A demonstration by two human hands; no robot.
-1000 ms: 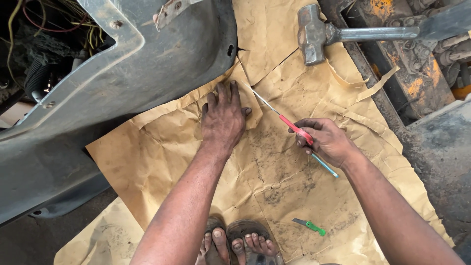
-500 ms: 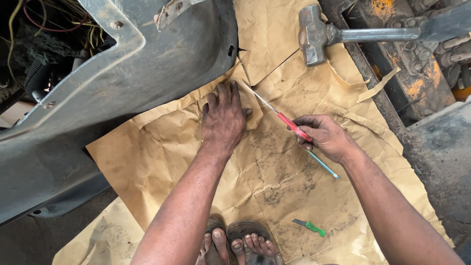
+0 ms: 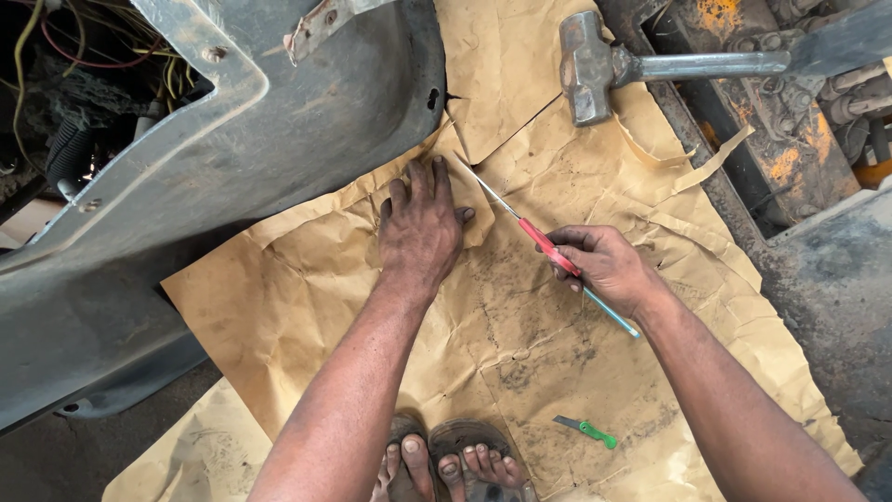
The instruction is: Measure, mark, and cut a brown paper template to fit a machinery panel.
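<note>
My left hand (image 3: 420, 228) lies flat, fingers spread, pressing a sheet of crumpled brown paper (image 3: 520, 353) against the ground beside a grey vehicle body panel (image 3: 232, 167). My right hand (image 3: 604, 268) grips a long thin tool with a red and blue handle (image 3: 548, 251); its metal tip points up-left and ends close to my left fingertips, at the paper's edge by the panel.
A steel hammer (image 3: 595, 67) lies on the paper at the top. A small green-handled cutter (image 3: 587, 430) rests on the paper near my sandalled feet (image 3: 446, 460). Rusty orange machinery (image 3: 790, 139) fills the top right. Wires (image 3: 56, 56) show at the top left.
Both hands stay almost in place; the tool in my right hand has shifted very slightly.
</note>
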